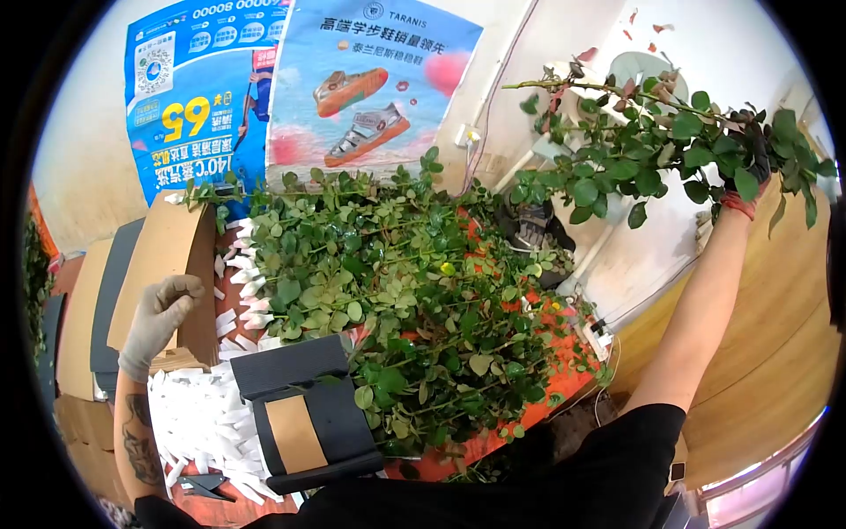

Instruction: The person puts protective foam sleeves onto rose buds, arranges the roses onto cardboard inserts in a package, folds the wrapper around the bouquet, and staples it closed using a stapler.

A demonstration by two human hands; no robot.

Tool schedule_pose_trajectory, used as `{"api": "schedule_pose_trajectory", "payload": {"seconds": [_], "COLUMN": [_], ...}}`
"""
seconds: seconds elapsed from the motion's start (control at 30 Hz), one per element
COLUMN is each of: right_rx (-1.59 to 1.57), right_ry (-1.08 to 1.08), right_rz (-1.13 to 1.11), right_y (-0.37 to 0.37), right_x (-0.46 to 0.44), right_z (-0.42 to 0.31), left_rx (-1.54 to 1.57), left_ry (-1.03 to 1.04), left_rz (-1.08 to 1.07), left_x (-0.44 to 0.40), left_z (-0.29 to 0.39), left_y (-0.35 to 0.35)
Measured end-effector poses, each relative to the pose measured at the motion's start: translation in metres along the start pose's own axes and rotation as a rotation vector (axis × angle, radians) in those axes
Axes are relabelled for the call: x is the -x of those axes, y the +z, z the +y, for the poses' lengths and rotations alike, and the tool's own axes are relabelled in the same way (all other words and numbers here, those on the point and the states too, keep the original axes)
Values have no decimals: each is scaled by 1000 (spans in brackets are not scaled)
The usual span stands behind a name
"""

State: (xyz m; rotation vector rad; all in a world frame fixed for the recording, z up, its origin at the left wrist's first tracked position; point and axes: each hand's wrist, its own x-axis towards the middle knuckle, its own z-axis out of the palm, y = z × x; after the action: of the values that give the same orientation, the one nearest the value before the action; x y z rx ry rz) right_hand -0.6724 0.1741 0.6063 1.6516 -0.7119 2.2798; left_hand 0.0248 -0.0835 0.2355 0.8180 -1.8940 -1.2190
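My left hand, in a pale glove, is raised over the left side of the table, its fingers curled together; whether anything is between them is too small to tell. Far to the right, my right hand, in a dark glove with a red cuff, grips a leafy rose stem bunch held up in the air. Its stem ends point left. Many more leafy stems lie across the table, with white wrapped tips along their left side.
White paper strips are heaped beside a black box holding a brown cardboard piece. A black stapler-like tool lies at the front left. Cardboard sheets lean behind my left hand. Posters hang on the wall.
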Motion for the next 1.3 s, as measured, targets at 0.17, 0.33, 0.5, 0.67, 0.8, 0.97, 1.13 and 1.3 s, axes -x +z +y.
{"api": "schedule_pose_trajectory", "payload": {"seconds": [0.17, 0.33, 0.5, 0.67, 0.8, 0.97, 1.13, 1.3], "right_rx": [624, 562, 467, 353, 678, 1270, 1264, 1200], "right_ry": [-139, -226, -95, -57, -147, -154, -402, -346], "right_rz": [-20, -176, -221, -425, -811, -1338, -1374, -1083], "right_y": [66, 110, 164, 210, 283, 419, 435, 400], "right_x": [4, -2, -2, -28, 10, 215, 279, 235], "right_z": [-21, -15, 9, 80, 177, 164, 249, 239], "left_rx": [-39, 64, 68, 94, 54, 121, 185, 238], "left_ry": [102, 110, 119, 63, -12, -123, -316, -322], "left_rz": [55, 96, 164, 228, 293, 365, 447, 600], "left_x": [23, 44, 59, 95, 134, 166, 201, 231], "left_z": [20, 15, 13, -26, -52, -72, -57, -75], "left_y": [0, -14, -21, -24, -18, 11, 20, 24]}}
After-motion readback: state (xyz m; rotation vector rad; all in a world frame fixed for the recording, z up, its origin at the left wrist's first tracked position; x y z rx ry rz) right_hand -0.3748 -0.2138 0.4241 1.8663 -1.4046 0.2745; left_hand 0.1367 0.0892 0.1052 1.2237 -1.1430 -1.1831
